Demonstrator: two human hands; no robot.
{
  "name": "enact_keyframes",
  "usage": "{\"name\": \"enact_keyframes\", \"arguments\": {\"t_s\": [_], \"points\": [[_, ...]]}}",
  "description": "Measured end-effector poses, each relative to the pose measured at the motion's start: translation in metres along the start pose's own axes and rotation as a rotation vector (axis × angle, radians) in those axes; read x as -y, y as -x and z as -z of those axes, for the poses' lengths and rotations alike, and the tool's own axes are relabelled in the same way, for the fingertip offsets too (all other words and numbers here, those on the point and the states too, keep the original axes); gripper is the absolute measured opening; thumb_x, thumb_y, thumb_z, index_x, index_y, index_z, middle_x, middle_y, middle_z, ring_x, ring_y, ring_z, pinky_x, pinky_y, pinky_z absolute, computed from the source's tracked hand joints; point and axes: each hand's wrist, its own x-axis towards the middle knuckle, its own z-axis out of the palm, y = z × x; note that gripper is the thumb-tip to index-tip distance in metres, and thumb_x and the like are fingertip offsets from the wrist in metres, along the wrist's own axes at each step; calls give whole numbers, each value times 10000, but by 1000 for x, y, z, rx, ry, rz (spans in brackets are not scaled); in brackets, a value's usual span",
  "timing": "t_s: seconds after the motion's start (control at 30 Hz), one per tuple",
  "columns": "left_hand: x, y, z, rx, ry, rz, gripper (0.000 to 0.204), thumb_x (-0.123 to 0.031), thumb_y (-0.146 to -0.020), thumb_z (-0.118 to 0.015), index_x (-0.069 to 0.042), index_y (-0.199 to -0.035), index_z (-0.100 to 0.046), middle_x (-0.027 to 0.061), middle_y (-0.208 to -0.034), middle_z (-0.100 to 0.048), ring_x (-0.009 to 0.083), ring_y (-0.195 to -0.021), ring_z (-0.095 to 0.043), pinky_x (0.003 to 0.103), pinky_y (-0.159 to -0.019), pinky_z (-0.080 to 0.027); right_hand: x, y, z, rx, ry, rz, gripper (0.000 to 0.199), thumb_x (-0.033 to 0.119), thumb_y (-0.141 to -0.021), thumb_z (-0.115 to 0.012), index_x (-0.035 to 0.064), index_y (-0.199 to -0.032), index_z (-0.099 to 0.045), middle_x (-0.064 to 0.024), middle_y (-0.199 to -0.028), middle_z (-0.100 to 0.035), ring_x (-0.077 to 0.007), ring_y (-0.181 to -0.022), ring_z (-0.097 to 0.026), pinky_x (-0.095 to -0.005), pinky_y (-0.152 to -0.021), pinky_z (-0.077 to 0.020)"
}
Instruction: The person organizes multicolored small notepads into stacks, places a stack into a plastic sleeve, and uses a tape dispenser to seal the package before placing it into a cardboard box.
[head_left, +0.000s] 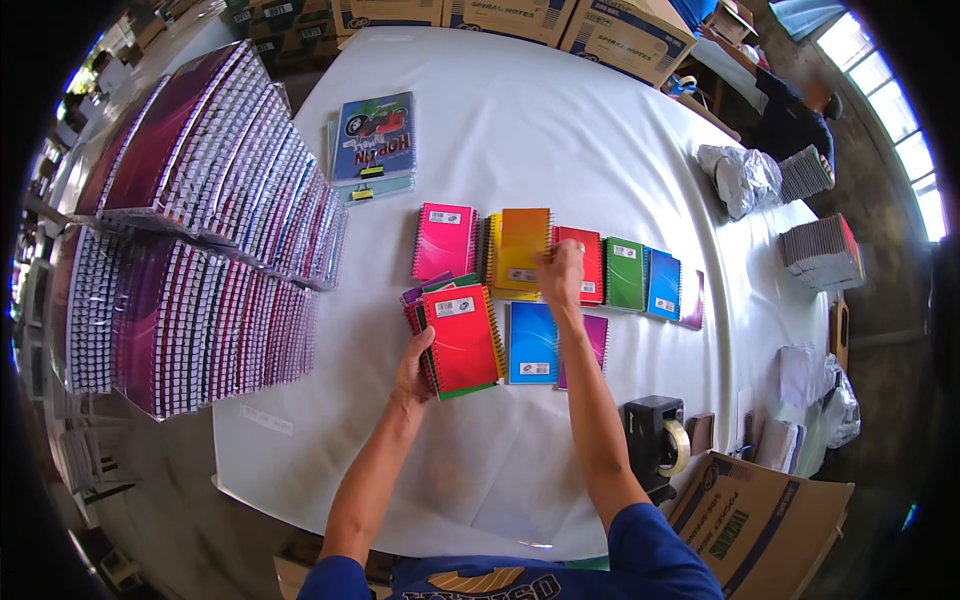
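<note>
A: Item one, the left hand (412, 362)?

B: Fingers closed around the near-left edge of a stack of small spiral notebooks (455, 340), red cover on top, green and purple edges showing beneath. The stack rests on the white table (520, 130), left of centre and near the person.

A: Item two, the right hand (562, 272)?

B: Fingers bent down onto the orange notebook (522, 250), at its right edge where it meets the red notebook (583, 262). Whether they pinch a cover or only press on it, I cannot tell.

A: The row across the middle?

B: From left to right: pink notebook (444, 241), orange, red, green notebook (625, 272), blue notebook (663, 284), then a purple one (693, 298) partly tucked under the blue. They lie side by side, edges touching or overlapping.

A: Nearer row?

B: A blue notebook with a label (531, 343) just right of the held stack, a purple cover (594, 340) peeking out beyond it.

A: Surroundings?

B: Far left, a larger notebook with a motorbike cover (374, 138) atop a small pile. Left edge, tall banks of spiral-bound books (200, 230) standing in rows. Near right, a black tape dispenser (655, 435) and an open cardboard box (760, 520). Far right, a crumpled plastic bag (740, 178), grey stacks (822, 250), and another person (795, 118) at the far edge of the table.
</note>
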Motion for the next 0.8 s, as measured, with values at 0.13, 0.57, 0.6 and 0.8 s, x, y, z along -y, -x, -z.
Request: {"name": "enact_keyframes", "arguments": {"t_s": [0.13,0.57,0.6,0.8], "points": [[-11,5,14,-68,-17,-39,664,-369,-820,-703,-27,-1329,-448,130,-1261,-564,235,-1131,-572,393,-969,-472,33,22,71,295,-862,-263,301,166,-802,-702,-74,-895,-546,-131,-797,-594,-204,-741,-591,-339,-659,-490],[-35,20,22,19,62,-66,662,-322,-783,-720,-42,-1318,-448,107,-1199,-591,248,-1065,-600,400,-909,-504,100,22,-32,202,-124,43,321,320,-823,-697,10,-796,-619,-180,-840,-626,-361,-786,-627,-448,-641,-488],[-38,25,27,14,63,-74,662,-322,-783,-720,-42,-1318,-448,107,-1199,-591,248,-1065,-600,400,-909,-504,109,20,-39,301,73,39,334,342,-799,-713,16,-824,-646,-183,-857,-643,-372,-816,-645,-447,-648,-507],[-41,32,41,-30,93,-64,644,-305,-801,-711,-53,-1328,-441,102,-1219,-580,252,-1093,-587,415,-930,-494,90,2,-44,131,53,105,334,303,-755,-752,-19,-802,-672,-157,-754,-675,-284,-715,-679,-397,-626,-513]]}}
